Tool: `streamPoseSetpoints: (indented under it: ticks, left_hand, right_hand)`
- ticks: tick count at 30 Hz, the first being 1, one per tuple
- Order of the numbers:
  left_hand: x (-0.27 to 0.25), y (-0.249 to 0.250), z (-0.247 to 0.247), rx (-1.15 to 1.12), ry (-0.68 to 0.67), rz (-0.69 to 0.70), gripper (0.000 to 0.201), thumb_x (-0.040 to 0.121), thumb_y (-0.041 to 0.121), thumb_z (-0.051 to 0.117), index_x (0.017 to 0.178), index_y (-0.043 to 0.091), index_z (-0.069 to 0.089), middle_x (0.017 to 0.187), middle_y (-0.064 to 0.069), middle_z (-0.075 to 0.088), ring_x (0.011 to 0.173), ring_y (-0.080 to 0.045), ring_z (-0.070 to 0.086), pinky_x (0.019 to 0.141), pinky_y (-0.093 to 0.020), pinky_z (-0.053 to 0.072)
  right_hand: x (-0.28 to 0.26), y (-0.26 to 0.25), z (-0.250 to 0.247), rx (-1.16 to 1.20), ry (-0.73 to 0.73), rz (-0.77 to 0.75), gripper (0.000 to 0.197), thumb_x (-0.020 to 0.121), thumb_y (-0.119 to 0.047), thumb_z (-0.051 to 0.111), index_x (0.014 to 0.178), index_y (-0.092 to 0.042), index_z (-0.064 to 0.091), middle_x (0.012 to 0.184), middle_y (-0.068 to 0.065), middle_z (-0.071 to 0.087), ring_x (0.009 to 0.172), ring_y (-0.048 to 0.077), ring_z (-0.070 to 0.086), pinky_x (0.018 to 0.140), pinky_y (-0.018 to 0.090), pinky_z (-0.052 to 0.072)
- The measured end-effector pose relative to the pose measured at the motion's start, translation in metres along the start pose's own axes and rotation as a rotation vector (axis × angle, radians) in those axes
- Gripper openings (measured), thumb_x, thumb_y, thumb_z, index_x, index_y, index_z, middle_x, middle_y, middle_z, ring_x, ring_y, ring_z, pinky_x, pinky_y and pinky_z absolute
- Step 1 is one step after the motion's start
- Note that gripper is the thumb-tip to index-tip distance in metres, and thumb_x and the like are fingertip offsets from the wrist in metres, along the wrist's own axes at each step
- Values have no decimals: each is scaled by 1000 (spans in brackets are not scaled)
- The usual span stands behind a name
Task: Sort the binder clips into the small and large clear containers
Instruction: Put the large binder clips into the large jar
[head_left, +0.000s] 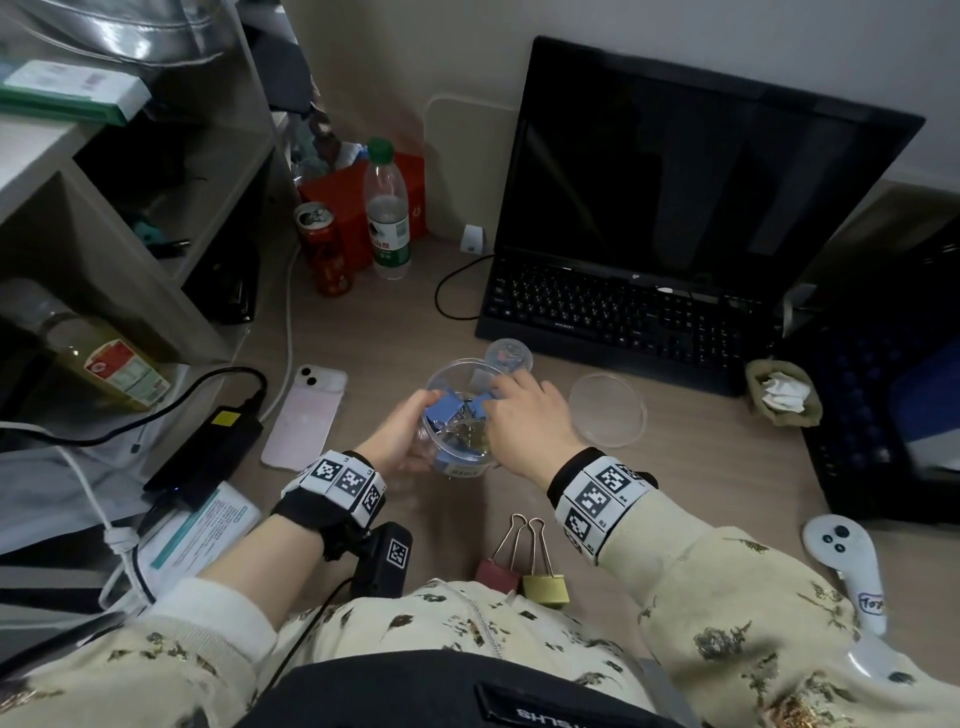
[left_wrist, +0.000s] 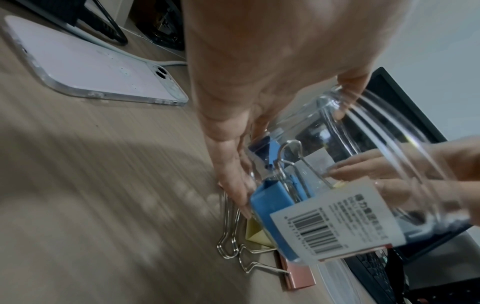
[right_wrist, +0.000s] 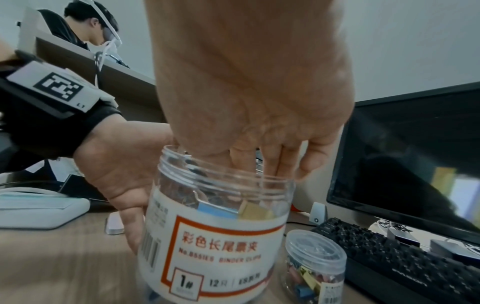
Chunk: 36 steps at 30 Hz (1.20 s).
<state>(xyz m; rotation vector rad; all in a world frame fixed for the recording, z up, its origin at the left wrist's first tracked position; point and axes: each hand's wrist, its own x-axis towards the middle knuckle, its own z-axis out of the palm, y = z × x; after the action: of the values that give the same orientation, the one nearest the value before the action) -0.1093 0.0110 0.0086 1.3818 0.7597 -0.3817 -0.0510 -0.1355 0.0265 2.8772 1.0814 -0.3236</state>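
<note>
My left hand (head_left: 400, 431) grips the large clear jar (head_left: 451, 368) by its side, holding it just above the desk. Blue binder clips (head_left: 445, 408) and a yellow one (right_wrist: 254, 209) lie inside it, seen in the right wrist view. My right hand (head_left: 524, 415) reaches into the jar's mouth from above with its fingers (right_wrist: 283, 162) pointing down. The fingertips sit by a clip's wire handle (left_wrist: 293, 148), and a grip is unclear. The small container (head_left: 509, 356), lid on, holds small clips. A red clip (head_left: 496, 571) and a yellow clip (head_left: 545, 587) lie near my body.
The jar's clear lid (head_left: 608, 410) lies to the right. A laptop (head_left: 649, 312) stands behind, and a pink phone (head_left: 306, 415) and a black charger (head_left: 208, 452) lie to the left. A bottle (head_left: 387, 208) and a can (head_left: 324, 249) stand far left. A white controller (head_left: 841, 561) lies at the right.
</note>
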Motion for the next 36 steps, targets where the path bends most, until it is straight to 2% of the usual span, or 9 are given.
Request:
streamPoseSetpoints:
  ticks: [9,15,18,20,22,24,26,28,36]
  left_hand:
    - [-1,-3,0,-3,1,-21,29,94,40,41,105,16,56,75,-3,60,64,-20,57,73,-32,47]
    - [-3,-8,-10,-61,46,-46,27,96,37,38,95,19,57,55,1,65,66,-21,58,72,-31,46]
    - [-5,-11,-15,-93,79,-32,29,97,36,34,86,19,56,43,5,63,49,-16,63,67,-30,46]
    - [-9,-12,-16,-106,95,-19,30,98,34,33,82,19,54,41,5,62,39,-11,62,65,-30,45]
    - [-12,-14,-17,-117,104,-30,29,98,34,34,82,20,54,42,5,62,49,-18,64,66,-31,46]
    - [-14,-15,-17,-120,107,-44,27,97,35,35,84,22,55,43,6,63,64,-23,60,66,-32,47]
    - [-15,-16,-16,-121,106,-46,27,97,35,35,84,22,55,43,7,63,64,-22,60,66,-32,48]
    - [-18,-17,-15,-122,106,-49,28,97,36,35,84,21,55,44,6,64,52,-18,64,67,-32,48]
    - [-19,-17,-11,-110,98,-37,30,96,38,35,88,21,58,51,3,67,62,-19,62,74,-32,48]
  right_hand:
    - [-10,6,1,39,-42,-41,36,89,-22,51,121,-19,67,143,-4,44,131,23,29,97,39,25]
    - [-22,30,7,324,461,120,20,81,-9,56,98,-12,66,105,2,62,100,26,49,82,38,40]
    - [-27,46,10,358,213,244,18,86,-13,50,100,-13,61,106,4,60,102,26,51,84,37,42]
    - [-29,57,17,338,-163,269,22,88,-18,51,108,-16,61,111,6,62,104,27,57,88,39,48]
    - [-33,59,32,301,-523,217,39,83,-24,65,120,-17,57,120,6,61,106,26,58,90,39,51]
    - [-42,55,47,283,-677,216,73,65,-36,83,128,-21,49,128,2,54,109,23,56,92,40,51]
    - [-52,48,61,243,-738,218,107,50,-48,89,139,-24,35,138,0,41,120,25,47,96,46,49]
    - [-60,42,75,162,-816,187,125,49,-52,89,148,-27,17,147,0,26,132,28,36,100,51,45]
    - [-74,30,95,12,-623,149,103,65,-43,80,146,-26,17,146,2,28,126,29,42,94,42,48]
